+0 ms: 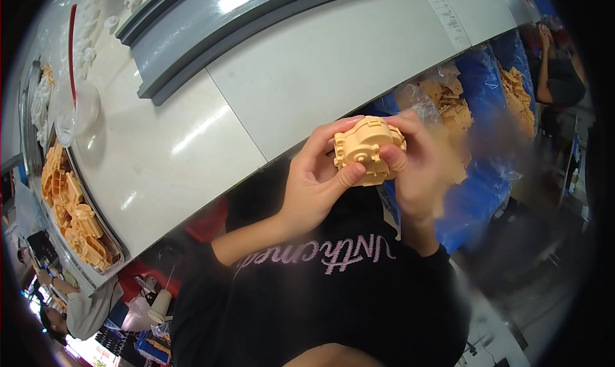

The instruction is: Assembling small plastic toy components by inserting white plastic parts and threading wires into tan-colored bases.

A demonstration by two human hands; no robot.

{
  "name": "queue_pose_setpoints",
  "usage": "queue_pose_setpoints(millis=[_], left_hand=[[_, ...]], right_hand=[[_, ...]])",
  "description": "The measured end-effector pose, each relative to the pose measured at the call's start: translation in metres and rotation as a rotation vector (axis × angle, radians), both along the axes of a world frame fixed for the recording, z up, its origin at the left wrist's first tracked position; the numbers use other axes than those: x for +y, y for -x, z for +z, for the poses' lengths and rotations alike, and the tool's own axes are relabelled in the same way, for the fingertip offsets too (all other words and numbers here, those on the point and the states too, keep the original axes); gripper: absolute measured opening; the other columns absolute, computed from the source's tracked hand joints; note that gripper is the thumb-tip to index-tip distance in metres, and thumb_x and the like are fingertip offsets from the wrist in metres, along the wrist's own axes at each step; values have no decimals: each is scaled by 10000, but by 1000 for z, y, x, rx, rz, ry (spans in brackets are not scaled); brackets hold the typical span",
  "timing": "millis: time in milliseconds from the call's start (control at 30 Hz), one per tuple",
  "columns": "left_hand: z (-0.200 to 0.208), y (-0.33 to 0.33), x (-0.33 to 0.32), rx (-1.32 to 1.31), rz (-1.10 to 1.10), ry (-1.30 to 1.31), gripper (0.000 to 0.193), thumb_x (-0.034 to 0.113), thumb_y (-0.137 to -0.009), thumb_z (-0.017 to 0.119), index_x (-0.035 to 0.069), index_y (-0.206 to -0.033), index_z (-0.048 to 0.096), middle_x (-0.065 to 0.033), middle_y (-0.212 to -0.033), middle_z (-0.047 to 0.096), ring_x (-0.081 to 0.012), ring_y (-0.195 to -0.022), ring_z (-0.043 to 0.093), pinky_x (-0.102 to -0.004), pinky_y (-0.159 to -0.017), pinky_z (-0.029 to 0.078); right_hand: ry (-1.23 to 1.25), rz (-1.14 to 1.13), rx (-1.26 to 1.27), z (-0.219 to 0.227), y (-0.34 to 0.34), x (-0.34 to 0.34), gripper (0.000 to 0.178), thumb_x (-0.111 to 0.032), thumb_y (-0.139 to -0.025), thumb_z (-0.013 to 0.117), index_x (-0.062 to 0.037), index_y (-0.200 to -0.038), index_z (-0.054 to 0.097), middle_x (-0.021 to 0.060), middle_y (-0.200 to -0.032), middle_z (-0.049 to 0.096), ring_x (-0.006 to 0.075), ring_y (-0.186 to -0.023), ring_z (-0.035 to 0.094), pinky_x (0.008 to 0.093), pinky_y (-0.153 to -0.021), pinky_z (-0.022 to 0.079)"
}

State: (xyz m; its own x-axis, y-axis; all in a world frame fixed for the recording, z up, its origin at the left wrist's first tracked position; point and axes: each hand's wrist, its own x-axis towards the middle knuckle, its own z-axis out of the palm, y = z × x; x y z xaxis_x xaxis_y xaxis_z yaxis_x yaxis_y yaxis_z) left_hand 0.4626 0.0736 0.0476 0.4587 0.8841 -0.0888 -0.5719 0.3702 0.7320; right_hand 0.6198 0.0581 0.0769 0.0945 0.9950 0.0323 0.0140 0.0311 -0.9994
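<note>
Between my two hands is a yellow-orange moulded plastic housing (370,139), rounded, with ridges and small bosses on its face. It is held up in front of my body, off the near edge of the table. My left hand (318,171) grips its left side, thumb pressed on the lower face and fingers behind. My right hand (415,162) wraps its right side, with the thumb on the front near the middle. Fingertips behind the housing are mostly hidden.
A white table (173,155) spans the left and top, with a grey channelled conveyor strip (211,27) along it. A tray of yellow-orange parts (77,220) sits at far left. Right, blue-lined bins (480,79) hold more parts. White pieces lie in a clear bag (83,104). Other people (564,79) are nearby.
</note>
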Motion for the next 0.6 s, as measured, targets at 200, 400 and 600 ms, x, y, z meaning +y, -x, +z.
queue_pose_setpoints(millis=[200,400,600], left_hand=[[3,6,3,-7,-88,34,548,83,-868,678,-23,-1342,423,-127,-1281,525,-197,-1172,516,-331,-1001,422],[-9,5,-2,162,121,85,534,167,-856,698,-7,-1277,420,-110,-1195,524,-200,-1138,515,-321,-965,422],[-10,-1,-4,207,94,31,574,264,-918,607,38,-1366,328,-138,-1312,425,-273,-1223,445,-416,-1031,372]], right_hand=[[-108,-149,-91,-2,10,-8,221,5,-820,673,70,-1022,610,100,-950,556,147,-855,543,239,-757,440],[-40,-63,-177,-3,2,-4,313,-22,-797,717,42,-1092,633,97,-1021,599,167,-951,580,275,-816,470],[-78,-244,-114,-7,5,-13,258,-108,-770,765,-10,-982,656,47,-869,561,139,-807,537,258,-695,426]])
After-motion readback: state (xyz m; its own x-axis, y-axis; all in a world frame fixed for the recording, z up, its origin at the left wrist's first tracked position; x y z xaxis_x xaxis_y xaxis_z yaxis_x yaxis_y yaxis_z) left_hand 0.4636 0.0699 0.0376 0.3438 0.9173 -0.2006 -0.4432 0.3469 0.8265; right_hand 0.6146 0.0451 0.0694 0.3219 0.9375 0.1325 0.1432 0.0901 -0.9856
